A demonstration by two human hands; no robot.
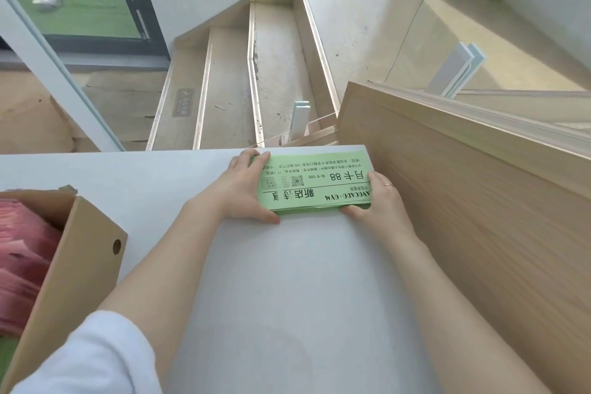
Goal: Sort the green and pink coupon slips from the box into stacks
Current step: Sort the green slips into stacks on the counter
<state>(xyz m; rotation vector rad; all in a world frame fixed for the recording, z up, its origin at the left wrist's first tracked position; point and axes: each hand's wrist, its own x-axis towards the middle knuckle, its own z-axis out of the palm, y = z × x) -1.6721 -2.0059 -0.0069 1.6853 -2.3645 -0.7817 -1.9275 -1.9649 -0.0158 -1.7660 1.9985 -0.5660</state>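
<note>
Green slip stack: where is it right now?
Head view: the green slip stack lies at the white table's far right corner, held between left hand and right hand, beside the wooden panel.

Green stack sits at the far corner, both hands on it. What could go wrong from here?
1. The stack of green paper coupon slips lies at the far edge of the grey tabletop, above stairs; a push could drop slips.
2. Left hand and right hand grip only the ends; the layers may fan out.

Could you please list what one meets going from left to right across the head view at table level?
Pink coupon slips → cardboard box → left hand → green coupon stack → right hand → wooden panel.
</note>
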